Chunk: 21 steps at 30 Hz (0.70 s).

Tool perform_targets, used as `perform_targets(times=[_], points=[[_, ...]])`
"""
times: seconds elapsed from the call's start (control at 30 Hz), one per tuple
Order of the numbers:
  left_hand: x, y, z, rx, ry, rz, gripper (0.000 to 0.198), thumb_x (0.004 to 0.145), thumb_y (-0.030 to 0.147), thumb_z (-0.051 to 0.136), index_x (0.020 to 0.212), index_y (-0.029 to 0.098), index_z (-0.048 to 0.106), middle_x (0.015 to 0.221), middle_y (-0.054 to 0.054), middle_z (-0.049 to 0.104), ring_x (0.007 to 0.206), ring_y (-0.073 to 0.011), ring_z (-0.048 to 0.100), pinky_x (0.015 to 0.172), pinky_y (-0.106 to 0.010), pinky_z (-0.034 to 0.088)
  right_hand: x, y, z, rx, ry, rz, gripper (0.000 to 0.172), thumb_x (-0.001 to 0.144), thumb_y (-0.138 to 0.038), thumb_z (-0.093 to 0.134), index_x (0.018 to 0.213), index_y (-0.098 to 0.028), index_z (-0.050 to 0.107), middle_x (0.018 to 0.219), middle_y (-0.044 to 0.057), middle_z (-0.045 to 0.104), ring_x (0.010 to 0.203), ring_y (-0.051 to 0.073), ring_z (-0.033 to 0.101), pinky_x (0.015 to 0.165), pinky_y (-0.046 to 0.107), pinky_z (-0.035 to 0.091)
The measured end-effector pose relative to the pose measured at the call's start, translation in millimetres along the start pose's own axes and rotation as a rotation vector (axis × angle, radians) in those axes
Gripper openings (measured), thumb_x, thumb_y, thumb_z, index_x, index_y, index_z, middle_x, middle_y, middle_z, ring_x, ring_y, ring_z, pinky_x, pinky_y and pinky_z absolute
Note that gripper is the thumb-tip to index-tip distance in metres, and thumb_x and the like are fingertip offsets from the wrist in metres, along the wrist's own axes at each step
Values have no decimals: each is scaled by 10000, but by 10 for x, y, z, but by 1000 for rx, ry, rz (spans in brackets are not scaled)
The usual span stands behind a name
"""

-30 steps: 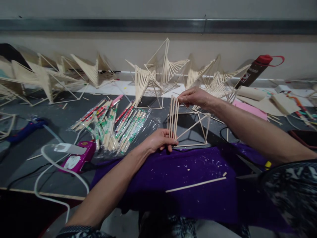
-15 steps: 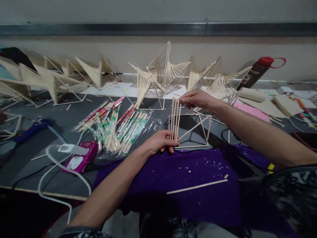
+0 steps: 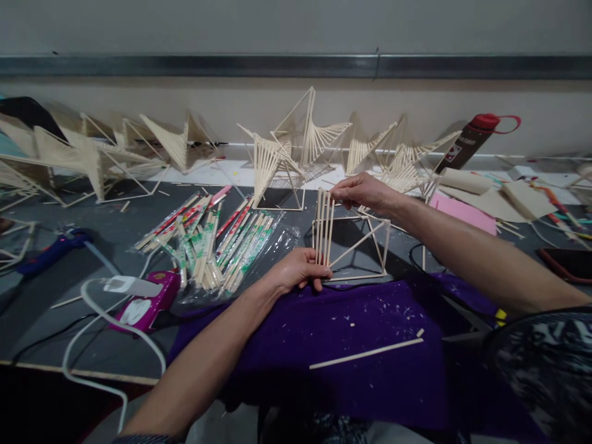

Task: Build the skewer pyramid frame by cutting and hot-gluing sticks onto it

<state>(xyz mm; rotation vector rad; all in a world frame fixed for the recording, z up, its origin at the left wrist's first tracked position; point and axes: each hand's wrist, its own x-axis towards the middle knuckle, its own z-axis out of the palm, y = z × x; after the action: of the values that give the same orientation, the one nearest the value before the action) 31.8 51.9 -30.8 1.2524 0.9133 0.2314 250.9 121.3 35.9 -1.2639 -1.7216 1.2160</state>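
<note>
A small wooden stick frame (image 3: 354,248) stands on the dark table at the far edge of a purple cloth (image 3: 370,382). Several thin sticks rise side by side at its left. My left hand (image 3: 305,269) is closed around the bottom ends of these upright sticks, thumb in front. At their top ends my right hand (image 3: 358,191) pinches the rightmost stick (image 3: 330,231) between thumb and fingers. A single loose stick (image 3: 365,353) lies on the cloth, with a short offcut (image 3: 420,333) by its right end.
Wrapped chopsticks (image 3: 217,246) lie left of my hands. Further left are a blue glue gun (image 3: 55,251) and a pink power strip (image 3: 148,302) with a white cable. Finished stick models (image 3: 268,160) line the wall. A brown bottle (image 3: 472,142) leans at the back right.
The camera view has shifted slightly, moving the scene a little down and left. Both hands keep their places on the upright sticks.
</note>
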Motion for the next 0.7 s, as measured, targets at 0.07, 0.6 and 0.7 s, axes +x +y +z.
perform_targets(times=[0.07, 0.6, 0.7], points=[[0, -2, 4, -6, 8, 5, 167, 682, 236, 674, 746, 108, 589, 754, -56, 685, 435, -50, 568, 332, -151, 219, 9, 8, 1, 14, -4, -12, 203, 697, -354, 675, 726, -155, 700, 557, -17, 583, 471, 65, 438, 452, 224, 282], [3, -26, 6, -23, 23, 9, 183, 677, 253, 683, 739, 116, 578, 721, -48, 678, 439, -58, 574, 336, -156, 216, -13, 108, -68, 95, -81, 30, 202, 720, -340, 649, 837, -195, 725, 805, 44, 699, 519, 83, 533, 413, 217, 281], [2, -31, 4, -23, 19, 7, 200, 676, 271, 684, 744, 116, 577, 753, -50, 685, 433, -51, 567, 334, -153, 222, 0, 138, -72, 54, -71, 13, 187, 687, -329, 684, 818, -205, 734, 777, 30, 697, 493, 72, 489, 416, 217, 278]])
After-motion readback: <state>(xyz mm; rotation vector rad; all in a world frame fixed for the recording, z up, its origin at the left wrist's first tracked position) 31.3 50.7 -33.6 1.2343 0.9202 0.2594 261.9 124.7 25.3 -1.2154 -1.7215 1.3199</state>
